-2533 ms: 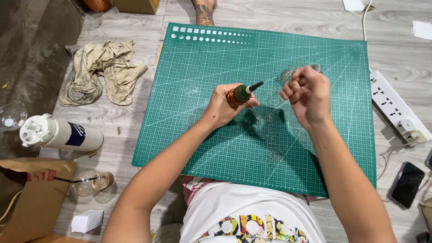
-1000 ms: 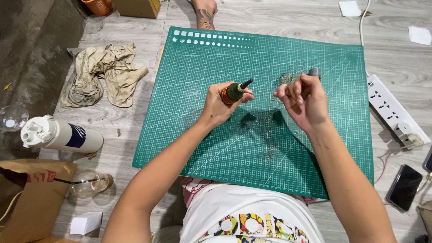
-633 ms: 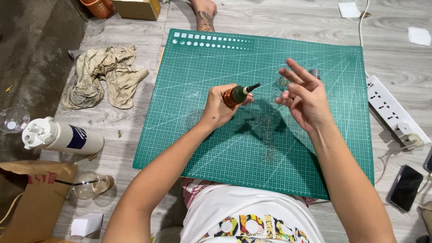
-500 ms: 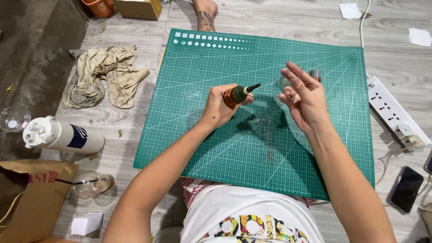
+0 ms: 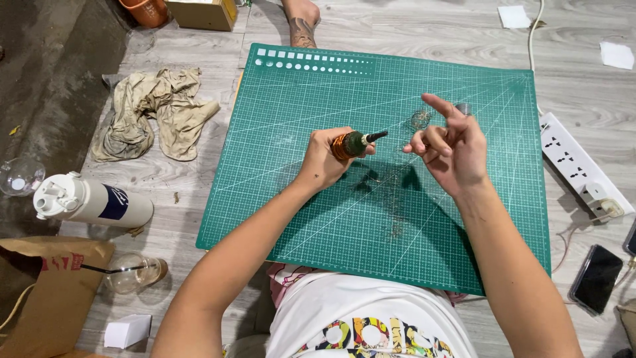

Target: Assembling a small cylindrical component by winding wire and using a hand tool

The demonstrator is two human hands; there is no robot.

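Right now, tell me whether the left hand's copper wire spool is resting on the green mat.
No, the left hand holds the copper wire spool lifted above the green cutting mat.

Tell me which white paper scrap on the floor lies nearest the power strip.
The scrap at the far right edge, just beyond the power strip; the other lies farther left.

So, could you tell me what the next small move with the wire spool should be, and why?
Probably bring the right hand back toward the tip of the copper wire spool and pinch there. The left hand holds the spool above the green cutting mat, tip pointing at the right hand, whose fingers are spread and seem to grip nothing.
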